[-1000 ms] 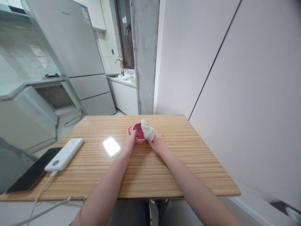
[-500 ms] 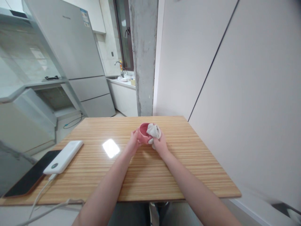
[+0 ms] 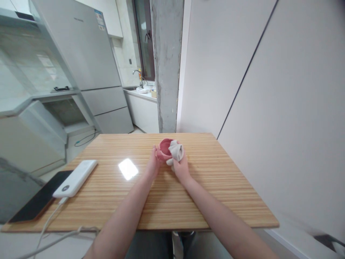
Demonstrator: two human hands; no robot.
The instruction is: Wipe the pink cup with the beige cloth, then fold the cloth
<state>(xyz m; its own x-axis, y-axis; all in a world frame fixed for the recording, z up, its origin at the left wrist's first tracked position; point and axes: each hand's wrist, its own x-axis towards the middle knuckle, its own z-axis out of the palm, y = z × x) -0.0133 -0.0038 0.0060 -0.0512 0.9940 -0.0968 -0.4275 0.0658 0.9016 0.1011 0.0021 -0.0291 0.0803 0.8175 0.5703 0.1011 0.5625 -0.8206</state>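
Observation:
A small pink cup (image 3: 164, 148) is held above the far middle of the wooden table (image 3: 221, 187), tilted so its mouth faces me. My left hand (image 3: 153, 163) grips its left side. A crumpled white cloth (image 3: 176, 151) is pressed against the cup's right rim by my right hand (image 3: 181, 168), which is closed around it. Both forearms reach out from the near edge.
A white power bank (image 3: 75, 178) with a cable lies at the table's left, beside a dark phone (image 3: 35, 201). A white wall runs close along the right. A concrete pillar (image 3: 167, 64), a fridge (image 3: 83, 54) and a sink counter stand beyond the table.
The cup has been lifted and tilted toward me. The cloth has moved from resting over the rim to being bunched against the cup's right side.

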